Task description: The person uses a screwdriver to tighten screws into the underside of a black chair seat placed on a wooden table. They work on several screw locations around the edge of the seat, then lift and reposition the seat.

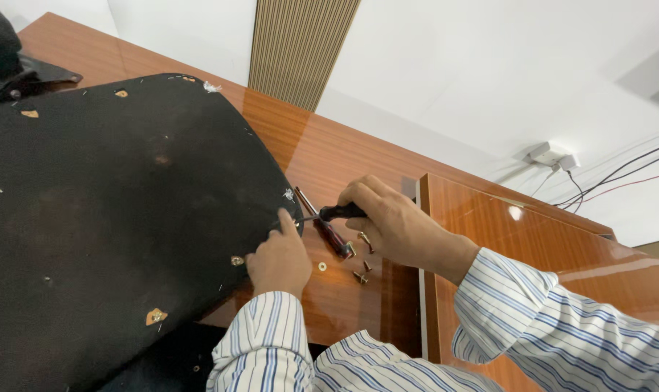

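Gripping a black-handled tool (342,212), the right hand (391,229) worked its tip at the black seat panel's (112,218) edge; left hand (279,260), fingers curled, braced there. A slip could jab that thumb.

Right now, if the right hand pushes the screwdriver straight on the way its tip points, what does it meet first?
The right hand points the black-handled screwdriver leftward, so it would most likely meet the edge of the black fabric-covered seat base first, right by the left hand. Depth there is unclear.
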